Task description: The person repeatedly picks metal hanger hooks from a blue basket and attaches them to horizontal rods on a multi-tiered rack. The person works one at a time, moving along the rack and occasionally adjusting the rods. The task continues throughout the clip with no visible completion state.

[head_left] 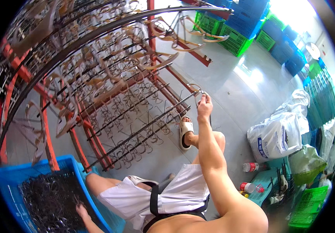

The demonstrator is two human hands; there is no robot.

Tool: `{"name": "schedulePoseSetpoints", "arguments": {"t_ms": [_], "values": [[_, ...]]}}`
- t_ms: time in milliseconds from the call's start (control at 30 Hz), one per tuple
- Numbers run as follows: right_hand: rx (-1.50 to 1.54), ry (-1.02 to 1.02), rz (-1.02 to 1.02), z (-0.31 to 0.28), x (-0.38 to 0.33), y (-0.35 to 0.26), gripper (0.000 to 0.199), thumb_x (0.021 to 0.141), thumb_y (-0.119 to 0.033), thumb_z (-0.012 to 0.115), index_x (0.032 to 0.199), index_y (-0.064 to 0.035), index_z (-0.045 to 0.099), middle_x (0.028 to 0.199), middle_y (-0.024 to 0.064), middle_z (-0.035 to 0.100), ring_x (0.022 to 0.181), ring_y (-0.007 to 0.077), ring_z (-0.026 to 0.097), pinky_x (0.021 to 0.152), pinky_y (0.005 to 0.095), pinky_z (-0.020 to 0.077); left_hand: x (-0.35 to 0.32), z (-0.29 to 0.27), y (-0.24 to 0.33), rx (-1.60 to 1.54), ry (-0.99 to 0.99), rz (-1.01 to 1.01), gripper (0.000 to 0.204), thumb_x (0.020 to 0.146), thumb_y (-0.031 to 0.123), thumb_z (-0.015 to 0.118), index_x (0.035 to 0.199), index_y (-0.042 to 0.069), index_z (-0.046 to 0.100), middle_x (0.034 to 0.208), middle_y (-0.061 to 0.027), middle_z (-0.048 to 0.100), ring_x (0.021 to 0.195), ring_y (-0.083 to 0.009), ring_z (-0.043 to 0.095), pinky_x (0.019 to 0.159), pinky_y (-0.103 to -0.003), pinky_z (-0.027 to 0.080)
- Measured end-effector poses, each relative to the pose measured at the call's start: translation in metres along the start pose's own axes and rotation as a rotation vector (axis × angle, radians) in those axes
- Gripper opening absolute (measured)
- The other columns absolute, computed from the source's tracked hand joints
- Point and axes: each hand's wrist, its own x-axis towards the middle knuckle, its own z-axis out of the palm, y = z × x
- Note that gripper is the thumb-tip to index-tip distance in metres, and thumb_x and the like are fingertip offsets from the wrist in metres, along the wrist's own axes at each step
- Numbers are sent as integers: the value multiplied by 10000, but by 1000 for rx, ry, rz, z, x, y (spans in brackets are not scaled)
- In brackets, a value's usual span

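My right hand [205, 105] reaches out to the end of a dark rack rod [167, 113], its fingers pinched on a thin, looped piece that looks like a glasses frame [194, 86]. Many similar frames [124, 83], brownish and see-through, hang in rows along the rack's rods. Down at the lower left, my left hand [83, 213] is inside a blue crate [64, 161], over a tangled heap of dark, thin, shiny pieces [45, 198]. Its fingers are small and partly lost against the heap, so their grip is unclear.
The red metal rack [152, 46] fills the upper left. White plastic sacks [272, 139], bottles [251, 167] and a teal basket [262, 182] stand at the right. Green crates [235, 39] and blue crates [249, 17] are stacked at the back.
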Motion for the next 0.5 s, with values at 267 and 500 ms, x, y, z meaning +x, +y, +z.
{"name": "schedulePoseSetpoints", "arguments": {"t_ms": [267,500], "values": [[248,-186,139,30,-25,11,175,914,-135,527,1023,-50,633,617,-66,449,515,17,367,438,180,275,30,-20,-38,203,5,71,196,817,109,558,968,-11,593,792,-84,598,679,-195,565,618,-311,433],[287,-261,221,30,-17,18,191,911,-125,495,1024,-25,612,611,-36,476,493,29,373,429,186,271,28,-7,-36,252,73,66,235,819,114,559,1004,-26,587,856,-119,612,734,-234,581,665,-332,439]]}}
